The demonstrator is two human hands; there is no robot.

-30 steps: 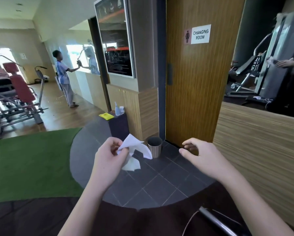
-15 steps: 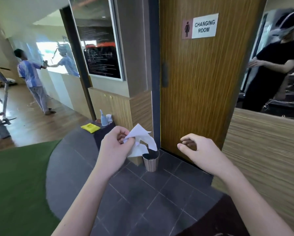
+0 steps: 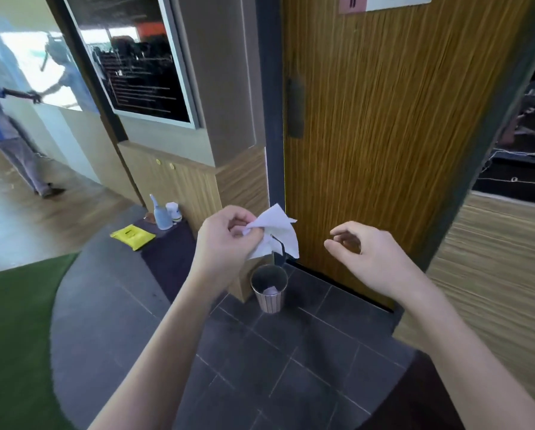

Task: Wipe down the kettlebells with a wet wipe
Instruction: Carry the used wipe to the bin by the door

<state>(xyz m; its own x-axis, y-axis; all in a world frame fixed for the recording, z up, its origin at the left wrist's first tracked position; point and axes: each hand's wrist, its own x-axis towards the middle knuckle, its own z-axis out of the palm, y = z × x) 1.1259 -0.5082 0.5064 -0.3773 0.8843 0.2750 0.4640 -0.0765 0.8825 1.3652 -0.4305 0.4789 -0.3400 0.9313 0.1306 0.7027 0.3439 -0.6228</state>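
Observation:
My left hand (image 3: 226, 240) pinches a crumpled white wet wipe (image 3: 275, 235), held in the air just above and slightly left of a small striped waste bin (image 3: 269, 288) on the dark tiled floor. A pale scrap lies inside the bin. My right hand (image 3: 365, 252) hovers to the right of the wipe, fingers loosely curled and apart, holding nothing. A yellow wipes packet (image 3: 133, 236) lies on a low dark stand (image 3: 170, 256) to the left. No kettlebell is in view.
A wooden door (image 3: 399, 135) stands straight ahead behind the bin. Two small bottles (image 3: 164, 215) sit on the stand beside a wood-clad pillar (image 3: 216, 169). Green turf (image 3: 12, 336) covers the floor at left. A person (image 3: 8, 131) stands far left by a mirror.
The view has moved closer to the door and bin. The bin now sits below the wipe, and both hands are slightly higher in the frame; my left hand still holds the wipe.

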